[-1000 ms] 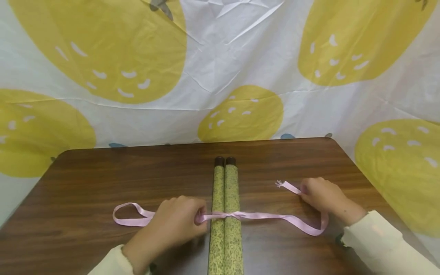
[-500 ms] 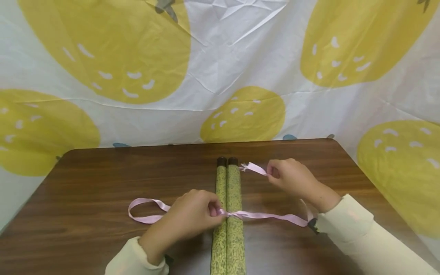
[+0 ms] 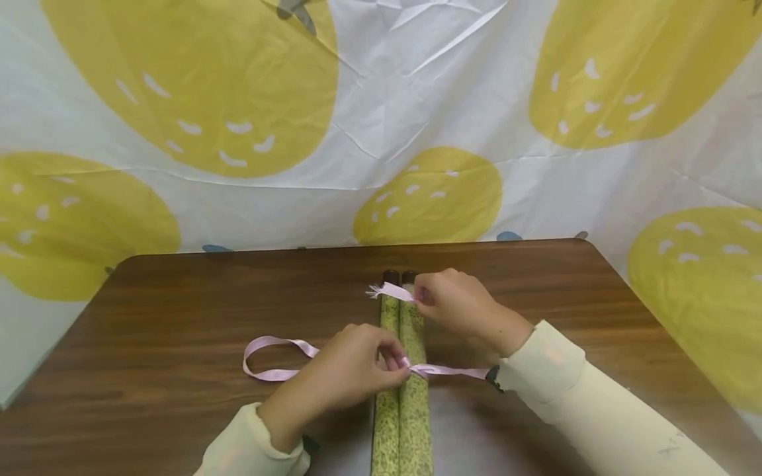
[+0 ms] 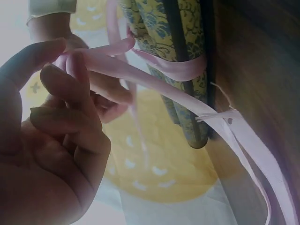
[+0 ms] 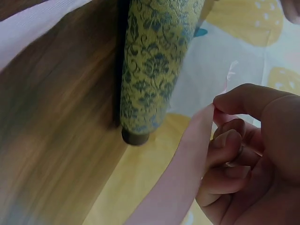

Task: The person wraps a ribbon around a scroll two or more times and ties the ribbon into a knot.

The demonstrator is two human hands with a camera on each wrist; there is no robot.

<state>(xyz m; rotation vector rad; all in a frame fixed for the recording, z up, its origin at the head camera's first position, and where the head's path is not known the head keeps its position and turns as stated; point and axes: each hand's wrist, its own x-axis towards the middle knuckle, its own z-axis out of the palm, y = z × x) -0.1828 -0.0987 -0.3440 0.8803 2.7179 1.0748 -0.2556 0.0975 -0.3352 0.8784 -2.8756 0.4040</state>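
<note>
Two scrolls [image 3: 415,423] covered in yellow-green patterned cloth lie side by side, dark knobs at their far ends. A pink ribbon [image 3: 452,371] wraps around them, crossing on top. My left hand [image 3: 351,363] pinches the ribbon between thumb and index finger right over the crossing. Behind that hand the ribbon loops out on the table to the left. Near the far ends, my right hand [image 3: 455,304] pinches the other length close to its frayed tip [image 3: 393,291], which sticks out leftward above the scrolls. In the right wrist view this ribbon length [image 5: 183,164] hangs from thumb and finger.
The brown wood-grain table [image 3: 196,297] carries everything. A white cloth with yellow fruit print [image 3: 428,198] hangs behind the table's back edge and along its sides.
My right hand has moved left and away from me, bringing the frayed ribbon end over the scrolls. My left hand has shifted right, onto the ribbon's crossing, still pinching.
</note>
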